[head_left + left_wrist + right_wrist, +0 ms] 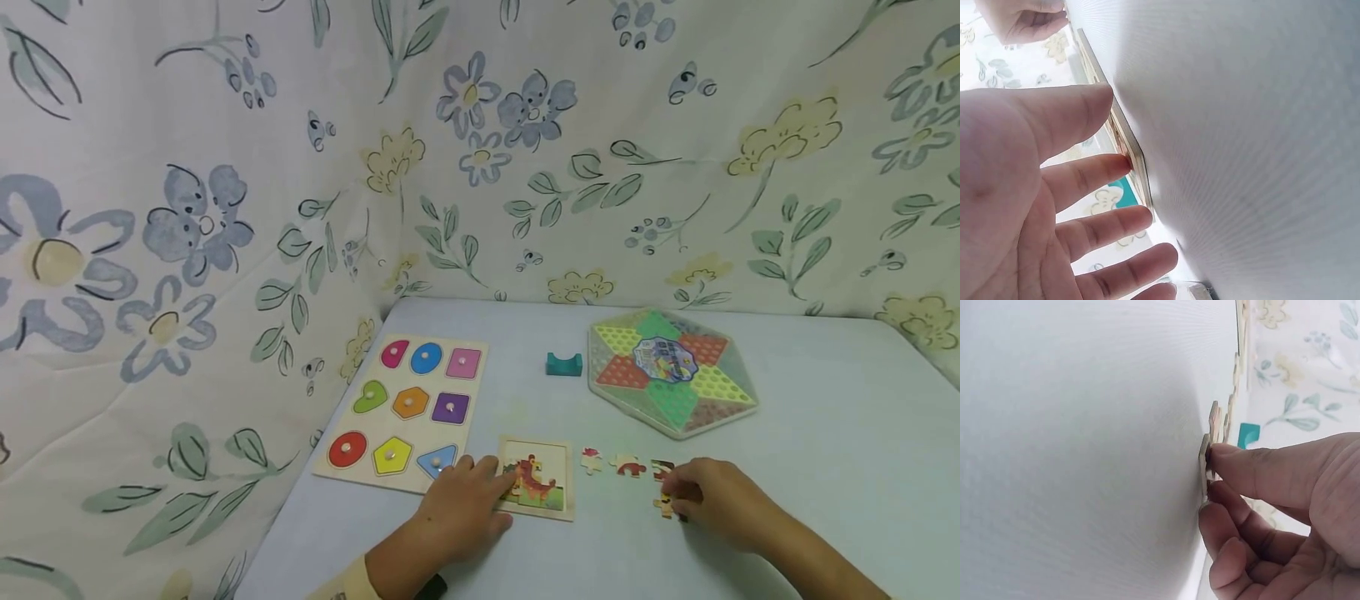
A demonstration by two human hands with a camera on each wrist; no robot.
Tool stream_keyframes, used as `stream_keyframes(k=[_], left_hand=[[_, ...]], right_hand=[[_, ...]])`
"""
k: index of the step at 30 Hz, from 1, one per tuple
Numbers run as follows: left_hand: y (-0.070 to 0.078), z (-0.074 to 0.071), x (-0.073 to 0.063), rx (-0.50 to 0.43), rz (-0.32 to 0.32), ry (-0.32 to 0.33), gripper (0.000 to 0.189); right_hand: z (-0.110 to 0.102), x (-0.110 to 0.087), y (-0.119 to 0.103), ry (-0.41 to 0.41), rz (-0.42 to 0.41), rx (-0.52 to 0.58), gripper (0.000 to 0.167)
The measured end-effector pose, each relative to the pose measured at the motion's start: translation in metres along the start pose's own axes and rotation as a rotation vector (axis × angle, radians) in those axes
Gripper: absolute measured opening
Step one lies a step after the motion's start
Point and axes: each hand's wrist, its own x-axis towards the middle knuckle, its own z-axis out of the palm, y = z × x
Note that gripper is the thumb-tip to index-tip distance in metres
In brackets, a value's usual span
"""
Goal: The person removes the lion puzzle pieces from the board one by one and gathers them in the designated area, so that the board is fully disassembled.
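Note:
A small wooden jigsaw tray [568,500] lies on the table, its lower part filled with a reddish-brown animal picture on green. My left hand [463,510] rests at its left edge, an extended finger touching the picture; in the left wrist view its fingers [1085,178] are spread along the tray's side. Right of the tray lie loose jigsaw pieces [630,466], one with a red patch [591,460]. At the right end of the row, my right hand [720,500] pinches a jigsaw piece [1204,459] between thumb and fingers, close to the tabletop. Its fingertips partly hide the piece.
On the left lies a wooden shape board [431,427] with knobbed coloured shapes, its lower right corner beside my left hand. A hexagonal star-patterned game board [607,385] lies at the back right, with a small teal block [564,365] to its left. A floral cloth [525,217] hangs behind.

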Motion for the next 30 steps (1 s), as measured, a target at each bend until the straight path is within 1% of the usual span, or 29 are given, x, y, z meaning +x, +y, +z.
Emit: stream_keyframes(k=[3,6,9,13,16,19,22,26,30], left_hand=[[-0.001,0.001,0.000,-0.011,-0.003,-0.014,0.058],[-0.002,0.001,0.000,-0.011,-0.004,-0.030,0.060],[-0.002,0.001,0.000,-0.001,0.002,-0.039,0.062],[-0.003,-0.001,-0.002,0.013,0.046,-0.040,0.062],[-0.004,-0.003,-0.004,0.026,0.101,-0.068,0.061],[-0.005,-0.005,-0.004,0.043,0.146,-0.116,0.063],[-0.005,-0.006,-0.005,0.056,0.164,-0.151,0.065],[-0.006,-0.005,-0.006,0.061,0.160,-0.163,0.065],[-0.007,-0.003,-0.006,0.056,0.156,-0.174,0.065]], right_hand=[[-0.001,0.000,-0.006,0.025,-0.008,-0.023,0.013],[-0.003,0.002,-0.016,0.049,-0.037,-0.046,0.018],[-0.005,0.007,-0.028,0.064,-0.084,-0.055,0.024],[-0.003,0.017,-0.046,0.089,-0.138,-0.074,0.032],[0.003,0.027,-0.061,0.106,-0.172,-0.097,0.038],[0.010,0.038,-0.076,0.099,-0.188,-0.101,0.048],[0.020,0.050,-0.091,0.070,-0.185,-0.107,0.054],[0.036,0.063,-0.108,0.023,-0.190,-0.126,0.052],[0.052,0.072,-0.119,-0.007,-0.197,-0.141,0.049]])
